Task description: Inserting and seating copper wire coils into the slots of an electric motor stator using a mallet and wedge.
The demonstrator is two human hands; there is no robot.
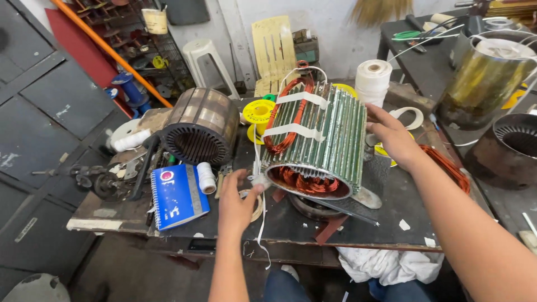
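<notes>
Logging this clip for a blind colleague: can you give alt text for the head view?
A green motor stator with copper windings lies on a cluttered workbench; the right hand steadies its side while the left hand pinches white tape at its front. A blue notebook lies to the left.

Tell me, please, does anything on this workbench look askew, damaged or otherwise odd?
The green ribbed motor stator lies tilted on a round metal part rather than flat. White tape trails from the left hand over the bench edge. The blue spiral notebook overhangs that edge, and white scraps litter the top.
</notes>
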